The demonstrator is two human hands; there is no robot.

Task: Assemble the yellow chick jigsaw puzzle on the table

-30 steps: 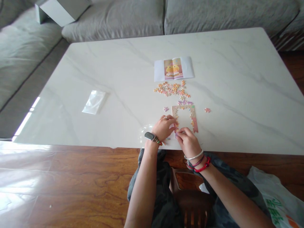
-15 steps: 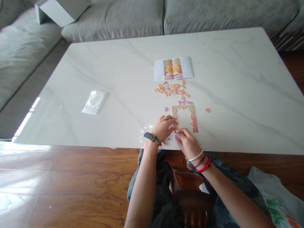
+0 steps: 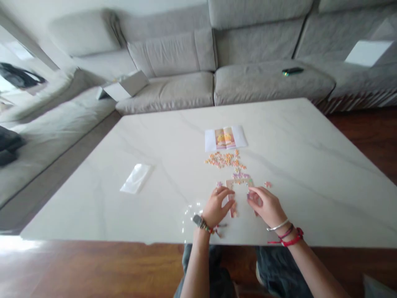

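A partly joined jigsaw border (image 3: 240, 181) lies near the front edge of the marble-patterned table, with a top row and two sides. My left hand (image 3: 218, 205) is over its left side, thumb and fingers apart, with nothing visible between them. By the right side, my right hand (image 3: 264, 203) pinches a small purple puzzle piece (image 3: 249, 196). Beyond the border lie a joined purple strip (image 3: 241, 176) and a heap of loose orange and pink pieces (image 3: 221, 159). Single pieces rest apart: a purple one (image 3: 219, 184) at left and a pink one (image 3: 268, 184) at right.
A creased sheet with a printed picture (image 3: 225, 138) lies behind the loose pieces. To the left is a clear plastic bag (image 3: 135, 179) on the table (image 3: 173, 145). A grey sofa (image 3: 186, 89) stands along the far side, with white boxes and a dark object on it.
The camera view has tilted up, showing more of the sofa. My right hand has moved from the border's lower left to its right side, carrying the purple piece. My left hand has opened.
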